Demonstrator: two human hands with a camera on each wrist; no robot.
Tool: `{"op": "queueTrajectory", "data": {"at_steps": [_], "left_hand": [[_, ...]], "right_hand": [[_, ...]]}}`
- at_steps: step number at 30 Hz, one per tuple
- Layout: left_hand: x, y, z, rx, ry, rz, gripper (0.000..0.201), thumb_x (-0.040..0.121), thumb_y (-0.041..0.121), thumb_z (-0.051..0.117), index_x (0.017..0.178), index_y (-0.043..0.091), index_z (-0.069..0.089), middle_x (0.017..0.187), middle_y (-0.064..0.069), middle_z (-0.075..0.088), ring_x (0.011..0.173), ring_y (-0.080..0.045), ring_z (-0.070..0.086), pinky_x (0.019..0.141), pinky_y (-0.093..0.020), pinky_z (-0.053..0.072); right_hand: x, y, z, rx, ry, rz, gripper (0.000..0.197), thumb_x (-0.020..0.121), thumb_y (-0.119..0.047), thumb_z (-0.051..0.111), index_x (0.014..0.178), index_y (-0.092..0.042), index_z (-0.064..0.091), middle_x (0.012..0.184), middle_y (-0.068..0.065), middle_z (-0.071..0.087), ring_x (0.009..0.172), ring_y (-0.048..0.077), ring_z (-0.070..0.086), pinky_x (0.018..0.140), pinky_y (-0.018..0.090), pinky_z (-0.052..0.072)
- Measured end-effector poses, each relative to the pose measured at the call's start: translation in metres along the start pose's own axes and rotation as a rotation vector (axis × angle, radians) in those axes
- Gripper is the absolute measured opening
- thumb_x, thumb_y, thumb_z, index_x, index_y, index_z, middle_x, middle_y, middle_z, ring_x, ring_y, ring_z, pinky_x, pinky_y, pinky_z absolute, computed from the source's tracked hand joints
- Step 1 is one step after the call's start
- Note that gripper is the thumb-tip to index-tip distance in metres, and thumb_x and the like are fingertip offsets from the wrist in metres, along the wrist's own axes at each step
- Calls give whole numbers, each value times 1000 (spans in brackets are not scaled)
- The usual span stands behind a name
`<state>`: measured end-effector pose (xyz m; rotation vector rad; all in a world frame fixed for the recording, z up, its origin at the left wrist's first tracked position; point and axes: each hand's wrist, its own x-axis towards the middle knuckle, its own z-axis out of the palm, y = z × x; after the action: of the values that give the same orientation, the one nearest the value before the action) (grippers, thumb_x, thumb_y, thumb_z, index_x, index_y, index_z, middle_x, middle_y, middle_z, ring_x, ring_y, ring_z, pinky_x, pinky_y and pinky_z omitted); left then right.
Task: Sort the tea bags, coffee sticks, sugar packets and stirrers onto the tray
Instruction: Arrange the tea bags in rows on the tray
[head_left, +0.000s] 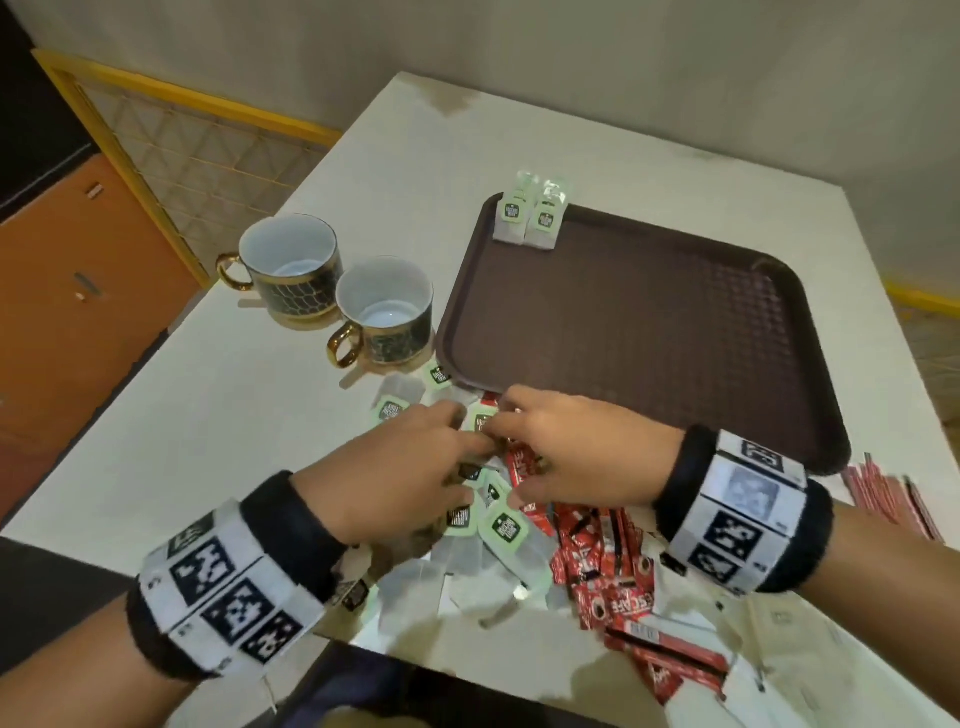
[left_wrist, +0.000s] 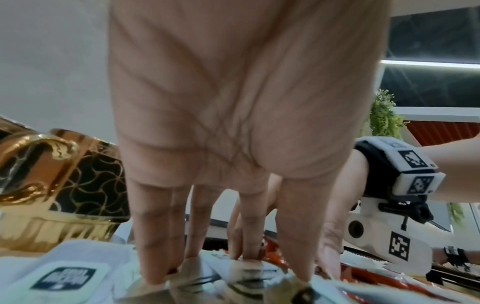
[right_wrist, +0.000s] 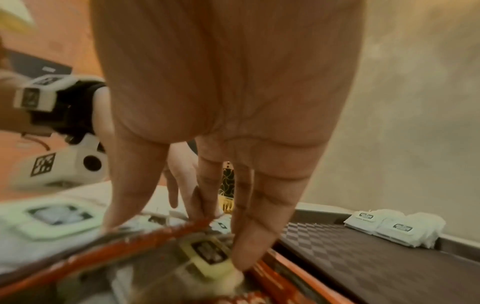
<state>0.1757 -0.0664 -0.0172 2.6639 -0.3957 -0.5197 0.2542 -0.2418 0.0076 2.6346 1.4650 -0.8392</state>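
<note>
Left of the left hand (head_left: 395, 457) stand two cups (head_left: 337, 296). Both hands reach down into the pile of tea bags (head_left: 498, 525) and coffee sticks (head_left: 602, 556), fingers extended; whether either grips anything I cannot tell. Beyond the right hand (head_left: 566, 447) lies the tray (head_left: 779, 415), with two tea bags at its far corner (head_left: 527, 215).

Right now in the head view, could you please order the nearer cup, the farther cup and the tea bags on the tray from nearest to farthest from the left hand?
From the left hand:
1. Nearer cup, just beyond the hand, beside the tray's left edge.
2. Farther cup, behind it and further left.
3. Tea bags on the tray, at its far left corner.
</note>
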Motion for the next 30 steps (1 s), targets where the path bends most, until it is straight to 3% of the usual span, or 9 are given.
{"op": "queueTrajectory", "data": {"at_steps": [4,6,10,14,19,21,24,27,30], "left_hand": [[-8,-9,-3,-74,-10,-6,40,96,22,55,132,38,54,135,8,45,120,-14,48,95,-24,39],[-10,-15,-8,-88,66,-25,37,96,20,56,128,36,58,133,9,50,122,-13,48,98,-26,39],[-9,-26,-8,-41,248,-148,35,92,10,58,126,18,55,120,-2,59,109,-22,55,86,-33,45],[-6,-31,2,60,227,-277,22,93,20,54,114,12,52,111,-8,53,96,-26,53,76,-36,46],[-6,-28,-1,105,360,-423,42,93,36,59,121,6,48,117,-15,53,100,-27,50,81,-36,44],[-3,-27,-4,102,316,-443,40,92,36,61,115,6,48,112,-15,55,91,-25,48,74,-34,41],[2,-27,-4,151,250,-426,41,91,34,63,115,3,50,113,-17,55,101,-32,53,80,-39,45],[6,-25,-4,159,243,-406,37,91,28,63,115,1,51,114,-19,55,106,-34,53,82,-38,45],[8,-27,-8,94,225,-420,35,90,24,65,113,2,52,111,-17,58,103,-34,56,76,-34,41]], "right_hand": [[-15,7,1,76,0,19,49,88,-47,62,132,-26,52,125,-5,43,107,16,52,92,39,47],[-16,8,-1,107,46,41,47,89,-50,60,130,-28,55,123,-6,46,107,17,53,92,39,47],[-1,1,3,141,209,97,37,93,-51,53,116,-23,60,104,-6,54,97,19,57,85,40,49],[21,-14,7,128,215,170,35,94,-49,53,103,-14,55,90,-2,53,85,22,56,69,35,45],[37,-20,7,134,189,214,35,86,-31,69,108,-7,57,104,9,60,96,27,57,76,36,49],[43,-21,6,121,156,235,40,81,-28,75,110,-5,59,108,11,62,100,28,57,80,36,50],[48,-21,2,157,113,250,47,77,-26,80,112,-3,60,105,8,61,95,27,56,77,34,49],[49,-21,-2,179,101,241,33,74,-25,82,90,-11,57,85,3,54,80,22,50,65,28,39],[45,-18,-4,222,107,205,41,73,-23,83,66,-16,43,66,-2,43,63,17,40,54,29,32]]}}
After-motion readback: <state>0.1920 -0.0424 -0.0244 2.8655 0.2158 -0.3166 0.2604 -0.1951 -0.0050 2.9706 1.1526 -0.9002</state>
